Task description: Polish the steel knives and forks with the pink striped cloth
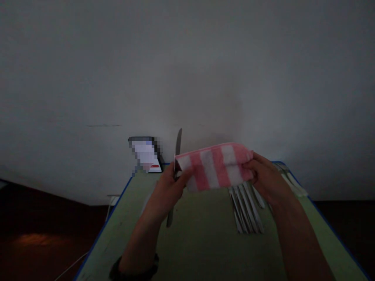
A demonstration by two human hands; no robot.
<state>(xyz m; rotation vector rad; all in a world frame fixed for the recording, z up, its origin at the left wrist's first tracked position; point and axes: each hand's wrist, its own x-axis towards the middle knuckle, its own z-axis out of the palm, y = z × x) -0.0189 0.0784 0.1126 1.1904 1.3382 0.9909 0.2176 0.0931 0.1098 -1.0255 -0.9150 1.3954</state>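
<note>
fingers of left hand (167, 188) grasp knife (178, 142) and cloth (210, 168), right hand (265, 175) pinches cloth: knife likely stiff, slick, best held near its middle; cloth soft, light.

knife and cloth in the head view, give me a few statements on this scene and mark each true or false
1. The left hand grips the knife. True.
2. The cloth is plain blue. False: the cloth has pink and white stripes.
3. The right hand holds one end of the cloth. True.
4. The row of cutlery lies to the left of the left hand. False: the row of cutlery lies to its right, on the green table.
5. The lit screen is to the left of the knife. True.
</note>
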